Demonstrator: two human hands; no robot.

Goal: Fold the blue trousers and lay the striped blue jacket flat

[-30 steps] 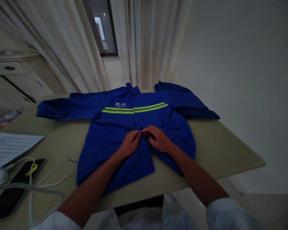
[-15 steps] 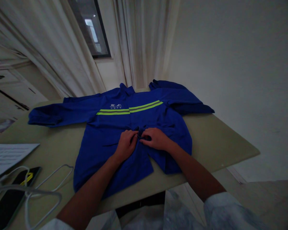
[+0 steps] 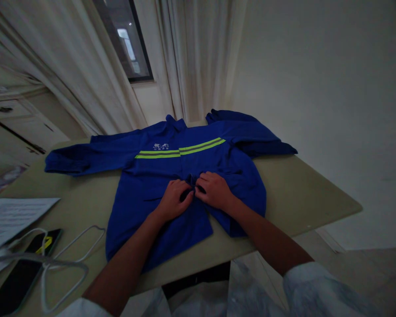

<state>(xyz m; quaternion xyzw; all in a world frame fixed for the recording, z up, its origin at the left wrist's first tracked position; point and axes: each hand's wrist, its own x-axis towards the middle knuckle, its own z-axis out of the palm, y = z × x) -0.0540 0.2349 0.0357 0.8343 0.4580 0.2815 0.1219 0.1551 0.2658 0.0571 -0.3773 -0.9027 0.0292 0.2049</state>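
A blue work jacket (image 3: 152,176) with a yellow-green and grey stripe across its chest lies front up, sleeves spread to both sides. My left hand (image 3: 176,198) pinches the edge of its front opening, below the stripe. Opposite, my right hand (image 3: 213,189) grips the other edge, and the fingertips of both hands nearly meet. Cloth bunches up between them; the fastening itself is too dark and covered to make out. Under my hands the two lower front flaps spread apart in a V.
The jacket rests on a greenish table (image 3: 300,189). At the left lie a printed sheet (image 3: 23,215), a dark phone (image 3: 23,281) and a looped white cable (image 3: 66,264). Curtains (image 3: 198,57) hang behind the table, and a pale wall (image 3: 323,97) stands at the right.
My fingers have come closer together at the front opening, with the right hand's grip shifted slightly. The whole view has moved a little; the jacket lies as before.
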